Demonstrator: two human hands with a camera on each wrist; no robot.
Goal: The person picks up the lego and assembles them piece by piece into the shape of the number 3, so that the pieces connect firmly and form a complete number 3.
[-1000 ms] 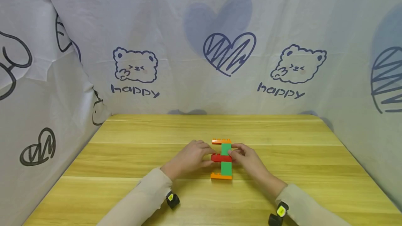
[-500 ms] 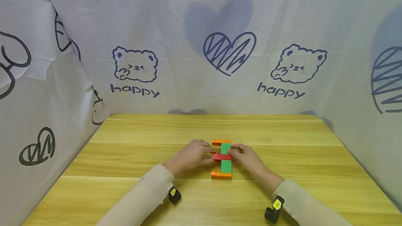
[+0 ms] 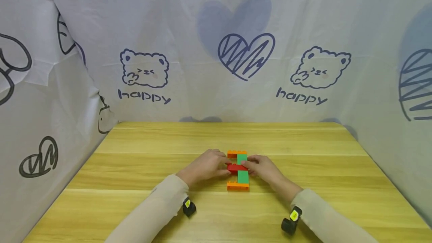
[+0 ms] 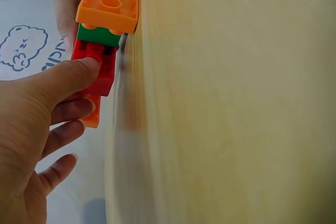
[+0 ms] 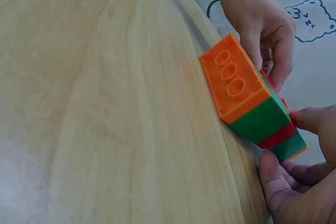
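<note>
An E-shaped assembly of toy building bricks is between my hands in the head view. It joins a near orange brick (image 3: 237,186), a green brick (image 3: 243,177), a red brick (image 3: 233,167), another green brick and a far orange brick (image 3: 232,155). My left hand (image 3: 206,165) pinches the free left end of the red brick; in the left wrist view the thumb lies on its studs. From the right, my right hand (image 3: 268,168) holds the assembly's spine between thumb and fingers. The near orange brick's hollow underside (image 5: 231,74) faces the right wrist camera.
The wooden table (image 3: 324,149) extends around both hands. Behind it hangs a pale cloth (image 3: 199,78) with hearts and bears, and cloth also flanks both sides. Small black cameras (image 3: 189,207) are strapped at both wrists.
The assembly has tipped slightly, its near end shifting a little away from me and more of the orange bricks' near sides showing. Both wrists have moved slightly forward and inward; the holds look the same.
</note>
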